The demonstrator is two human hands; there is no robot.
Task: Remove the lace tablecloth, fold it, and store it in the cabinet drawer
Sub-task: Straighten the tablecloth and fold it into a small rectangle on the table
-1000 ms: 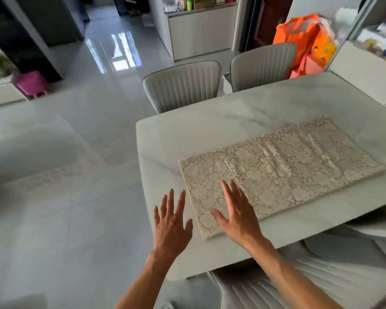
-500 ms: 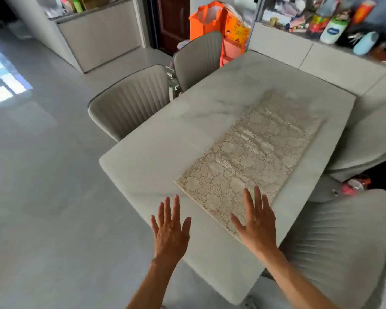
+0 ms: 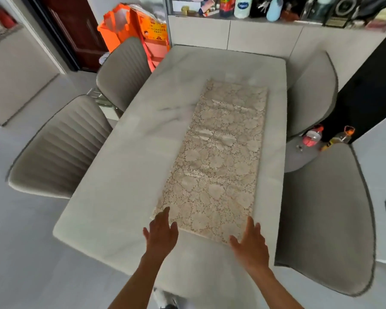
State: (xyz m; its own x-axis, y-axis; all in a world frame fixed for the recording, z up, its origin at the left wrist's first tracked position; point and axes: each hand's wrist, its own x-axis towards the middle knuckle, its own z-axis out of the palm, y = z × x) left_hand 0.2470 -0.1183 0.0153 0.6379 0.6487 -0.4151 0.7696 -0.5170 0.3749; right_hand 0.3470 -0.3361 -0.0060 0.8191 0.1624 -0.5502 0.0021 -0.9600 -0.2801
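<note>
A beige lace tablecloth (image 3: 218,161) lies flat as a long folded strip on the pale marble table (image 3: 129,166), running away from me. My left hand (image 3: 162,234) is at the strip's near left corner with straight fingers over its edge. My right hand (image 3: 250,244) is at the near right corner, fingers straight as well. Neither hand grips the cloth. The cabinet drawer is not identifiable in this view.
Two grey chairs (image 3: 60,148) stand along the table's left side and two (image 3: 325,210) along the right. A low cabinet (image 3: 232,34) with bottles on top stands beyond the far end. Orange bags (image 3: 132,25) sit at the back left. Bottles (image 3: 312,137) rest on a right chair seat.
The view has swung round to the table's short end, so the strip now runs lengthwise away from me. Both hands have come to the cloth's near corners; the left was earlier off the cloth.
</note>
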